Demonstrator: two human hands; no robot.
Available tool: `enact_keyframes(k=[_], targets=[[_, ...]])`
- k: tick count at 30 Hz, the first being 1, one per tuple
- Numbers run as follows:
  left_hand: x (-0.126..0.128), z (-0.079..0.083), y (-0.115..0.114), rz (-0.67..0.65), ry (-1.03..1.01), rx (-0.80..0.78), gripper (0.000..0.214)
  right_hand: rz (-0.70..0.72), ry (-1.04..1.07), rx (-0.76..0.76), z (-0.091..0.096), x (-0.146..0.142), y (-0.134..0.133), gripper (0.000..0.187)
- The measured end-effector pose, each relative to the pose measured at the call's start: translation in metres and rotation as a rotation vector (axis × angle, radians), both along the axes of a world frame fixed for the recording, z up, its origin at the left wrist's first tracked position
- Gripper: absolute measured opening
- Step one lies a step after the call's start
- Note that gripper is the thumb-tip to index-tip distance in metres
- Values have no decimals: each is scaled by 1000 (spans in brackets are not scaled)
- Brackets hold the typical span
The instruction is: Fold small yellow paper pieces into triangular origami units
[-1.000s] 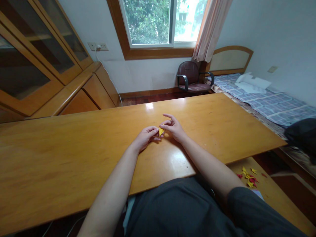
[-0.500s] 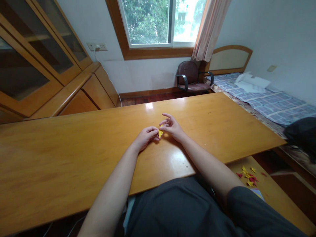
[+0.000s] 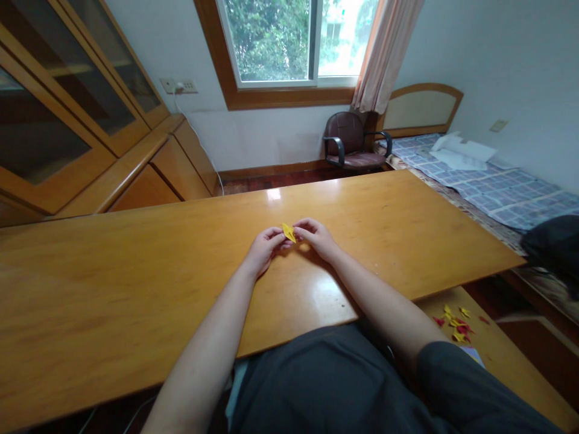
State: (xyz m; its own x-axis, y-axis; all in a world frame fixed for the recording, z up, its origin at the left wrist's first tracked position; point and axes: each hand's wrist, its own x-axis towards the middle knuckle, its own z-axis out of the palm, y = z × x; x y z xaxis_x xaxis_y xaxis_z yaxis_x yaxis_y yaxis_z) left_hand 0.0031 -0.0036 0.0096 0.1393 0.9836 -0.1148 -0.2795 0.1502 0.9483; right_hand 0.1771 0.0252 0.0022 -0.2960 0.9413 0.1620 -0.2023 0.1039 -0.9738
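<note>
A small yellow folded paper piece [image 3: 288,232] is held between both of my hands, just above the long wooden table [image 3: 136,283]. My left hand [image 3: 265,248] pinches its left side with the fingers curled in. My right hand [image 3: 316,236] pinches its right side, fingers also drawn together. Both wrists rest near the table's middle.
Several small yellow and red folded paper pieces [image 3: 455,322] lie on a lower wooden surface at the right. A dark office chair [image 3: 350,141] stands under the window. Wooden cabinets [image 3: 76,114] line the left wall; a bed [image 3: 488,178] sits at the right.
The yellow paper piece has been lifted slightly and turned. My right hand's fingers, spread before, have closed onto it.
</note>
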Motion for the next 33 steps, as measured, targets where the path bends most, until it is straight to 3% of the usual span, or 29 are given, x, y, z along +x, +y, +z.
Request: enact_keyframes(k=[8, 13, 18, 22, 29, 33], targets=[[0, -8, 4, 11, 85, 65, 28, 7, -38, -60, 2, -2, -1, 33], [0, -5, 1, 169, 311, 338, 45, 41, -75, -86, 3, 0, -1, 33], [-4, 7, -5, 66, 467, 478, 18, 61, -63, -96, 3, 2, 0, 37], [-6, 12, -8, 8, 567, 549, 10, 30, -65, -22, 4, 2, 2, 33], [-6, 14, -9, 129, 536, 535, 13, 2, -113, 106, 2, 2, 1, 29], [-5, 13, -8, 167, 515, 522, 15, -66, -259, 293, 6, 2, -1, 22]])
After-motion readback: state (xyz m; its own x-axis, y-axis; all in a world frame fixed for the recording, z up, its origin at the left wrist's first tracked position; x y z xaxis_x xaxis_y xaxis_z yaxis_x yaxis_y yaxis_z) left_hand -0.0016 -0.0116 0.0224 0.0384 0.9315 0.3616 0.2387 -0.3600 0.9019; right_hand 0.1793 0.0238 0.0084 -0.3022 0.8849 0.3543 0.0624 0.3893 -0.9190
